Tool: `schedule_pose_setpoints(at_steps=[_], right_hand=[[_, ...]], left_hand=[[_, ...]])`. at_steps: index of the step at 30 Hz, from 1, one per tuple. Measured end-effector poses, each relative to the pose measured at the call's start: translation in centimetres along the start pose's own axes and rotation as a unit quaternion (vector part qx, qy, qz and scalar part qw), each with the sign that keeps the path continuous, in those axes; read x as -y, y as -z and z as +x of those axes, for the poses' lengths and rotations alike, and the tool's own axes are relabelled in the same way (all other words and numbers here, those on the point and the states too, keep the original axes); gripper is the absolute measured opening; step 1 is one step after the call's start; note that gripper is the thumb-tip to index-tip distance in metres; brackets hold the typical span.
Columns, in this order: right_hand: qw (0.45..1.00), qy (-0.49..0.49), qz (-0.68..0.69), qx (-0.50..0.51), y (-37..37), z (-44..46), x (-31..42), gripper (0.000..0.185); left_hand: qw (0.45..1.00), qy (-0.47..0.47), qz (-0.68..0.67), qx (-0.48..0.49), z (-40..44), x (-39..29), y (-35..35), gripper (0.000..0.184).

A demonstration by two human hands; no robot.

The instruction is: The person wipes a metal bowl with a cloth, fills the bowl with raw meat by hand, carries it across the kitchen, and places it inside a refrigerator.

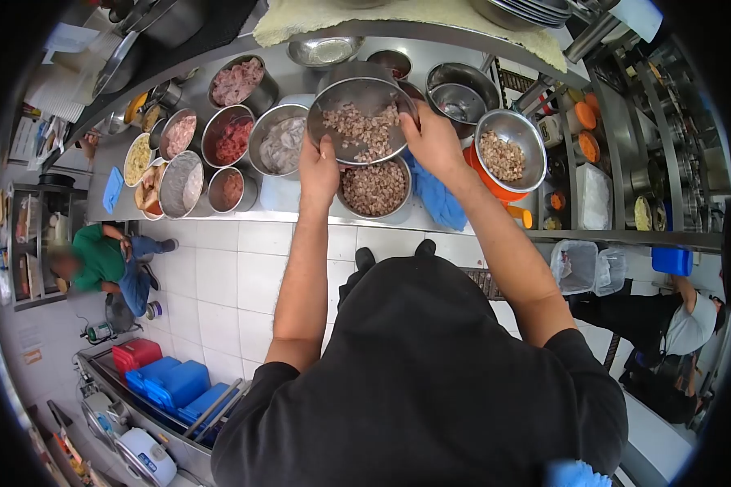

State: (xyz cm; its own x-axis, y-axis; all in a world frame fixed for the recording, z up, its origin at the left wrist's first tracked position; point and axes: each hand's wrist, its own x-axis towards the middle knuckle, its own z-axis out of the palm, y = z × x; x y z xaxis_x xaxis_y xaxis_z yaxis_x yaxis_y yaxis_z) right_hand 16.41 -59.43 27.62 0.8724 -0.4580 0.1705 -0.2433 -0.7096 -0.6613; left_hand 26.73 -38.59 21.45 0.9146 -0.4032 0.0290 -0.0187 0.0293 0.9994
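Observation:
My left hand (320, 169) grips the left rim of a steel bowl (361, 91), fingers curled around it. On the opposite rim my right hand (435, 140) holds the same bowl, which is tilted toward me. Small diced brownish-pink pieces, apparently meat (356, 123), lie inside it. Directly below stands a round metal pot (376, 217) full of similar diced pieces (374, 190). A crumpled blue cloth (440, 195) lies right of the pot. Farther right, a steel bowl (534, 150) with more diced pieces rests on an orange container (491, 183).
To the left are several metal containers of raw meat, including red meat (234, 142) and pale, greyish pieces (284, 146). A dark pan (463, 93) sits at the back right. An overhead shelf (414, 26) crosses above. One person (97, 256) is at left, another (682, 325) at right.

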Motion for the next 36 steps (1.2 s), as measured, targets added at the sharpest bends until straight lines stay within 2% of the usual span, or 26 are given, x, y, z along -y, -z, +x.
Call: schedule_pose_setpoints(at_steps=[3,6,7,10,13,15,16,17,20,23,26,28,32,33,36], right_hand=[[0.975,0.128,-0.013,-0.184,1.6,-1.7,3.1,0.044],[0.958,0.237,0.034,-0.156,1.2,-1.7,4.9,0.046],[0.966,0.216,0.044,-0.135,0.3,-1.4,5.7,0.049],[0.988,0.066,0.054,-0.132,-3.7,2.2,5.0,0.043],[0.998,0.024,-0.022,-0.058,-3.1,4.7,6.1,0.035],[0.992,0.117,-0.028,-0.026,-3.6,4.6,6.5,0.03],[0.986,0.165,-0.031,-0.009,-4.1,4.7,6.3,0.028],[0.974,0.225,-0.011,-0.034,-5.6,4.7,5.4,0.029],[0.956,0.289,-0.016,0.04,-5.7,3.0,4.6,0.03],[0.924,0.361,-0.098,0.077,-6.6,2.3,2.5,0.03],[0.916,0.287,-0.219,0.178,-3.5,1.2,3.1,0.03],[0.95,0.219,-0.194,0.107,-2.0,1.1,3.4,0.028],[0.981,0.113,-0.157,0.0,-3.0,0.9,2.3,0.027],[0.988,0.101,-0.119,-0.015,-3.5,0.6,2.4,0.036],[0.987,0.129,-0.084,-0.045,-4.7,0.5,2.5,0.045]], left_hand=[[0.998,-0.051,0.021,-0.018,0.4,-0.1,-0.4,0.055],[0.999,-0.017,-0.001,-0.03,-0.7,-2.6,-1.4,0.059],[1.0,-0.014,-0.006,-0.02,-0.9,-3.3,-1.7,0.059],[0.999,0.005,-0.031,0.008,-1.3,-4.5,-2.8,0.058],[0.997,0.044,-0.054,0.033,-1.4,-5.2,-3.6,0.058],[0.996,0.065,-0.035,0.053,-1.9,-5.9,-3.3,0.058],[0.998,0.029,0.002,0.055,-1.6,-5.4,-2.9,0.058],[0.998,-0.008,0.04,0.056,-0.9,-4.5,-2.3,0.058],[0.992,-0.065,0.104,0.038,-0.8,-4.2,-1.5,0.063],[0.98,-0.108,0.162,0.031,-1.9,-7.2,-2.2,0.066],[0.972,-0.119,0.202,0.016,-2.3,-8.5,-2.8,0.066],[0.953,-0.141,0.268,-0.004,-2.3,-8.4,-2.7,0.065],[0.94,-0.196,0.28,-0.019,-2.5,-8.3,-3.5,0.066],[0.938,-0.216,0.27,-0.018,-2.6,-8.1,-3.9,0.066],[0.944,-0.238,0.23,-0.017,-2.9,-7.7,-4.8,0.067]])
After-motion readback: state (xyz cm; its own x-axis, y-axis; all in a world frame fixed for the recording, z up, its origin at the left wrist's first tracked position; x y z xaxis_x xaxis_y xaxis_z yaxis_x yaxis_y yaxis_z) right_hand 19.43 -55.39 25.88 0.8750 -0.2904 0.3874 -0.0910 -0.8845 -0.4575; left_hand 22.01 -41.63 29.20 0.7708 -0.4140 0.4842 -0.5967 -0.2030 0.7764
